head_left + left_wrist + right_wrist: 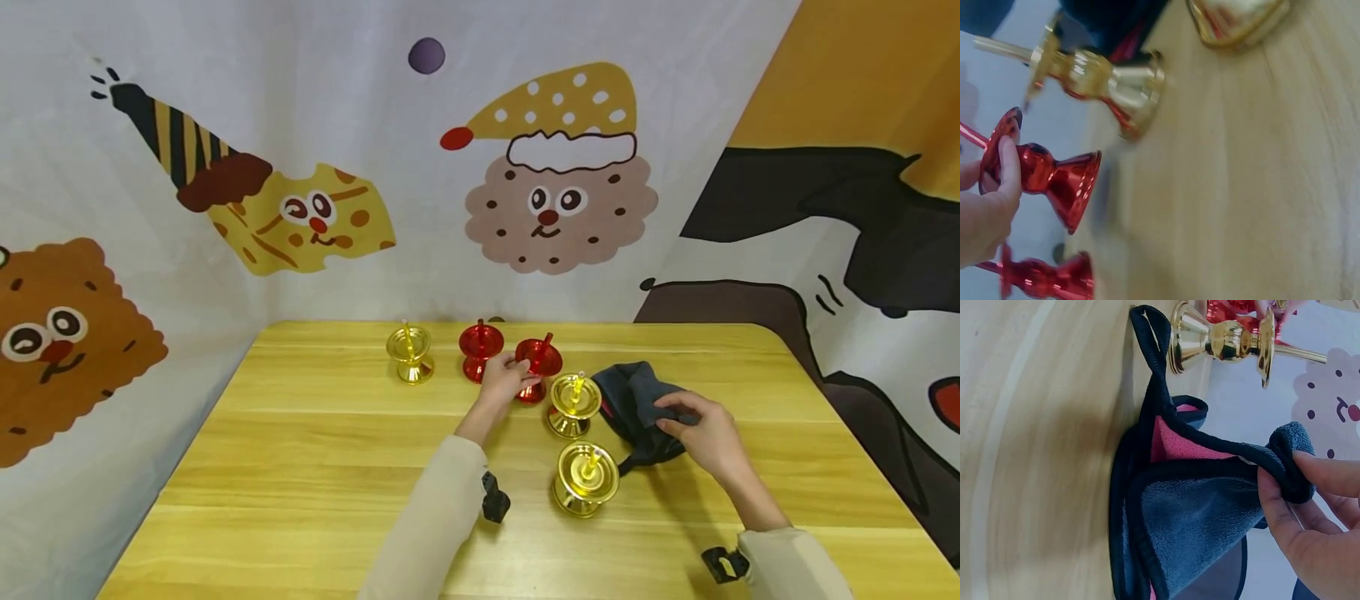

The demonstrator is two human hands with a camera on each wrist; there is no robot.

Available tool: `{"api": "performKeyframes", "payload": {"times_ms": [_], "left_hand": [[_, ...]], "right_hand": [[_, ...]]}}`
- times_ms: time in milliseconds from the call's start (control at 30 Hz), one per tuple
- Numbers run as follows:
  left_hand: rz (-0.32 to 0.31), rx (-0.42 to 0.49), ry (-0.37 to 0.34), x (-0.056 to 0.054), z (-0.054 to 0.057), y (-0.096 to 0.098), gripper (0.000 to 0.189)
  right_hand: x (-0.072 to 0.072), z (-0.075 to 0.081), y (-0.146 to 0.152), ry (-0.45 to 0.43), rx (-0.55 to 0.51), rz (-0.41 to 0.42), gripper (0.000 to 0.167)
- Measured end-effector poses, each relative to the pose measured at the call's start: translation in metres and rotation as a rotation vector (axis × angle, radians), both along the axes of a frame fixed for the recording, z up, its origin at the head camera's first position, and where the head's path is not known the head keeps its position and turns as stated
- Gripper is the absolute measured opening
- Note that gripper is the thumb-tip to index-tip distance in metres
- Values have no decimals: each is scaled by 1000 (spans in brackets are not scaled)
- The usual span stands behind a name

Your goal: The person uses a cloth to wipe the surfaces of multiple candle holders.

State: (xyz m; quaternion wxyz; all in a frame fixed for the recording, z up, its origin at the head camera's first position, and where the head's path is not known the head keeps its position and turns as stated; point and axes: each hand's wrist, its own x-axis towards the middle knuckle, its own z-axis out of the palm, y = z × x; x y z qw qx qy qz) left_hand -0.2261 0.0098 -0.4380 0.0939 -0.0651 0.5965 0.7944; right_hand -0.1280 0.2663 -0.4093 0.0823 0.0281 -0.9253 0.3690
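Note:
My left hand (501, 382) pinches the dish rim of the right-hand red candle holder (550, 360), which has a thin upright stick and a flared base. It leans a little in the head view; in the left wrist view my fingers (1010, 169) lie on its dish. My right hand (708, 429) pinches a raised corner of a dark blue-grey cloth (637, 408) between thumb and fingers. The right wrist view shows the cloth's black edging, pink underside (1182, 442) and hanging loop. Between the hands stands a gold candle holder (573, 404), close to the cloth.
Another red candle holder (480, 343) stands just left of my left hand, and a gold one (412, 354) farther left. A third gold candle holder (587, 475) is nearer me. All are on a wooden table (300, 500), with a printed curtain (420, 225) behind it.

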Motion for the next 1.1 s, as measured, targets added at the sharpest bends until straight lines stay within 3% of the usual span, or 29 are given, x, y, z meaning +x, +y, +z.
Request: {"api": "performKeyframes", "payload": {"times_ms": [300,500,633,667,767,967,1100], "left_hand": [[-52,33,16,14,41,-13,23],[-106,19,36,25,63,-21,32],[-141,-5,51,36,75,-25,38],[-151,-11,58,39,78,-26,38],[-182,-27,89,45,83,-28,35],[-248,-52,128,54,88,-27,23],[-284,-51,146,59,92,-25,24]], "right_hand": [[0,13,8,10,10,-2,24],[-3,18,20,-7,-66,13,25],[0,38,21,-5,-36,-8,25],[3,49,17,-19,-10,-21,27],[4,67,14,28,4,-33,26],[3,99,0,100,-46,-15,25],[5,115,-21,108,-116,48,25]]}}
